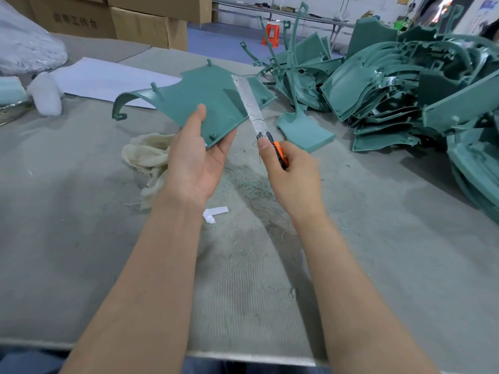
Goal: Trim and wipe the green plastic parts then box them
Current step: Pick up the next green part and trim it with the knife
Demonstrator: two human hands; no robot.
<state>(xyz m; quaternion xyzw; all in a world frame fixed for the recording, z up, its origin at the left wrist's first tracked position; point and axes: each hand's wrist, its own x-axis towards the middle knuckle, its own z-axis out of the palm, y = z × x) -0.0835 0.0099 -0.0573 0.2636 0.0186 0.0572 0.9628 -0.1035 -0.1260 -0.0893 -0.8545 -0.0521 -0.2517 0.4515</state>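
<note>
At the centre of the frame, both bare forearms reach up from the lower edge over the grey table [81,238]. The left hand [193,164] is turned palm-up, thumb stretched along the top face of a flat green plastic part [199,98] while the fingers curl beneath its lower corner, so the piece is pinched between thumb and fingers and held tilted above the table. The right hand [293,175] is wrapped round the orange handle of a utility knife [259,114], thumb pressed forward near the blade's base; the long silver blade slants up and left, lying against the part's right edge. Under the left hand, a crumpled cream cloth [147,157] rests on the table, and green shavings [251,184] lie scattered between the wrists. A heap of green parts [405,95] fills the upper right of the frame. Cardboard boxes [140,25] stand at the upper left, behind a white sheet [108,79].
</note>
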